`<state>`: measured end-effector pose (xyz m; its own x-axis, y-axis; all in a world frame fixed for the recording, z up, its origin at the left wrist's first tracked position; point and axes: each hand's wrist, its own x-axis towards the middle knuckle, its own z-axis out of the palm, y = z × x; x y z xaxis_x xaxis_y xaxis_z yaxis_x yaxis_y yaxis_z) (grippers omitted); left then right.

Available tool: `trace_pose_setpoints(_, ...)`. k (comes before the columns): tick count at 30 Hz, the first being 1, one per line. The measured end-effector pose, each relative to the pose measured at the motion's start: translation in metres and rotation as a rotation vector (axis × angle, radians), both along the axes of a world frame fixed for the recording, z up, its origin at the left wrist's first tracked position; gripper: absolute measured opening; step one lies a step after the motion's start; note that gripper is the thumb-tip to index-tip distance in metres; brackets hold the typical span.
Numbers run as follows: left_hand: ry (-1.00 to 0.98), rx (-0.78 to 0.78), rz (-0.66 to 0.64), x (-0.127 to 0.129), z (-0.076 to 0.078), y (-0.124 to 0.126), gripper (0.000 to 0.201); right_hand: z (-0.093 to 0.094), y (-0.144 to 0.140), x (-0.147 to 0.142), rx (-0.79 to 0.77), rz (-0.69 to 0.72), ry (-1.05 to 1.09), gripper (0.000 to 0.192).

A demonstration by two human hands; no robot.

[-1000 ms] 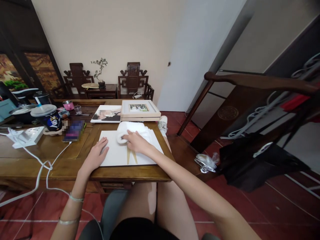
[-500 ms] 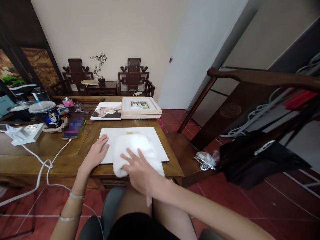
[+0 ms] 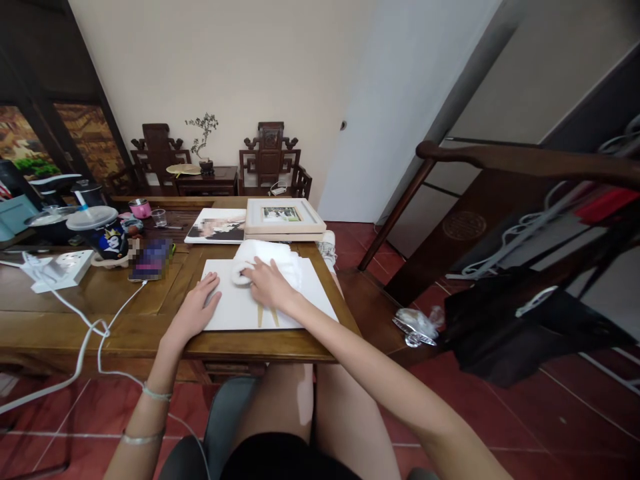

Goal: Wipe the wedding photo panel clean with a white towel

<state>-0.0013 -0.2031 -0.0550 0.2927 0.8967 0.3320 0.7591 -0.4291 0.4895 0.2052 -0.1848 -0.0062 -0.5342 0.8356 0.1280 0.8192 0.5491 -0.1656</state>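
Hidden or unclear items:
- The far part of the white board [image 3: 240,308] is covered by the white cloth [image 3: 267,260]; two thin tan strips show on the board just below the right hand.
- The phone [image 3: 150,260] screen and part of the photo print [image 3: 216,227] are blurred out.
- The white cable [image 3: 95,330] runs off the left edge of the view. The items at 9 o'clock on the counter [image 3: 75,313] are partly cut off.
- The object on the floor at 3 o'clock, a crumpled clear wrapper [image 3: 415,323], is too small to identify further.

Hands:
- Left hand [image 3: 196,310]: one, palm down, fingers [image 3: 213,283] loosely spread and flat on the board's left edge. Holds nothing.
- Right hand [image 3: 269,283]: one, palm down on the near part of the cloth, fingers together and slightly bent, pressing the cloth onto the board. No pinch is visible.

Location: the board lies flat at the counter's near right corner, directly in front of the person. The cloth sits at 12 o'clock on the board, touching it.

Counts:
- Boards: one. Cloths: one.
- Framed picture [image 3: 283,217]: one, at 12 o'clock beyond the cloth, just beside the photo print.
- Lidded cup [image 3: 100,233] with straw: one, at 10 o'clock.
- Power strip [image 3: 63,270]: one, at 9 o'clock.
- Carved chairs [image 3: 270,160] against the wall: two.
- Bracelets on the left wrist: two.
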Motion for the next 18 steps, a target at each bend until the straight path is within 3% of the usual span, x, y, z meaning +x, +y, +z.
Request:
trace_pose_setpoints(4, -0.009, 0.01, -0.004, -0.001, -0.001, 0.001, 0.049, -0.002, 0.005, -0.007, 0.021, 0.004, -0.028, 0.047)
trace_pose_setpoints(9, -0.019, 0.017, -0.009, -0.001, -0.003, 0.002, 0.047, -0.008, -0.05, 0.003, 0.08, 0.178, -0.083, 0.044)
trace_pose_setpoints(13, -0.008, 0.014, 0.002, 0.0, -0.001, 0.001, 0.048, 0.002, -0.098, 0.016, 0.022, 0.308, -0.1, 0.041)
trace_pose_setpoints(15, -0.002, 0.013, 0.004, 0.0, 0.0, 0.001, 0.049, 0.009, -0.109, 0.021, -0.017, 0.32, -0.072, 0.04)
trace_pose_setpoints(18, -0.005, 0.014, 0.002, -0.001, -0.002, 0.001, 0.047, 0.012, -0.101, 0.023, -0.052, 0.295, -0.012, 0.04)
